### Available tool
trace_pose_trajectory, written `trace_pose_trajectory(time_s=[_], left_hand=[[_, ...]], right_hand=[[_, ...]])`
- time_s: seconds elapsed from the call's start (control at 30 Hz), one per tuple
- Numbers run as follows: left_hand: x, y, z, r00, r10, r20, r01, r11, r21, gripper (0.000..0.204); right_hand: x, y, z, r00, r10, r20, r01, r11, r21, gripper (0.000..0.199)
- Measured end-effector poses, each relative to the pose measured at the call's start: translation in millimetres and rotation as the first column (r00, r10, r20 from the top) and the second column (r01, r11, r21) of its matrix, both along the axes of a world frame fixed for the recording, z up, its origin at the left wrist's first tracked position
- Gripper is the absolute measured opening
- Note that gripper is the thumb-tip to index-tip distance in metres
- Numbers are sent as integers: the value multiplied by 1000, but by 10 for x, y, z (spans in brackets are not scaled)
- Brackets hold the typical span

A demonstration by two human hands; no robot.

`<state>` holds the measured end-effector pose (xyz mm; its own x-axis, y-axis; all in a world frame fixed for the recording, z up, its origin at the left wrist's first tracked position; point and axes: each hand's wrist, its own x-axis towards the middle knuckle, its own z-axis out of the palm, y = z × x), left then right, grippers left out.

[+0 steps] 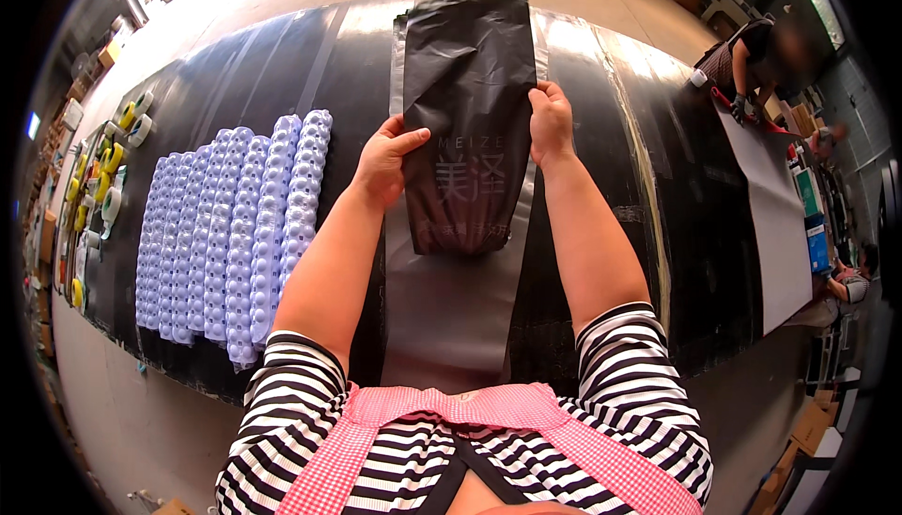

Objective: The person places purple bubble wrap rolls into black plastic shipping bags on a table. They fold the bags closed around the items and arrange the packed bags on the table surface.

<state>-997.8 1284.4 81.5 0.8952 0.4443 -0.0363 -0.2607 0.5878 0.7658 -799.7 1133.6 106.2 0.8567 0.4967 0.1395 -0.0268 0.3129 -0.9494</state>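
Note:
A black plastic bag (470,73) with faint printing is held up over the table between my two hands. My left hand (387,160) grips its left edge, thumb lying over the front. On the opposite edge, my right hand (552,123) pinches the plastic, fingers partly behind it. The bag's lower end is rounded and looks filled out; what is inside, if anything, cannot be seen. Beneath it, a flat grey-black plastic sheet or bag (446,327) runs down the table toward me. Left of my left forearm lie several lavender bumpy strips (225,233) in a row.
The long black table (601,224) has a shiny, streaked top. Tape rolls (111,158) stand along its left end. At the right, a person (752,64) in dark clothes and gloves leans over a grey sheet (770,214). Cardboard boxes (810,429) sit at the lower right.

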Motion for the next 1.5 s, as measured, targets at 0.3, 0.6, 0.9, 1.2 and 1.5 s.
trace_pose_trajectory(time_s=[0.3,0.6,0.9,1.2,1.5], left_hand=[[948,680,-449,936,-10,-351,19,1000,23,17],[1267,967,-1142,631,422,-651,-20,848,530,28],[1286,889,-790,472,582,-663,424,509,749,41],[1580,943,-781,926,354,-132,203,-170,964,55],[1364,868,-946,944,260,-204,182,105,978,60]], right_hand=[[747,349,-601,969,52,-240,-112,964,-242,12],[1108,692,-1349,973,-128,-193,-4,823,-568,26],[786,817,-796,566,164,808,697,428,-575,35],[680,1351,-780,769,543,337,285,180,-942,67],[880,611,-785,970,225,92,-140,824,-549,90]])
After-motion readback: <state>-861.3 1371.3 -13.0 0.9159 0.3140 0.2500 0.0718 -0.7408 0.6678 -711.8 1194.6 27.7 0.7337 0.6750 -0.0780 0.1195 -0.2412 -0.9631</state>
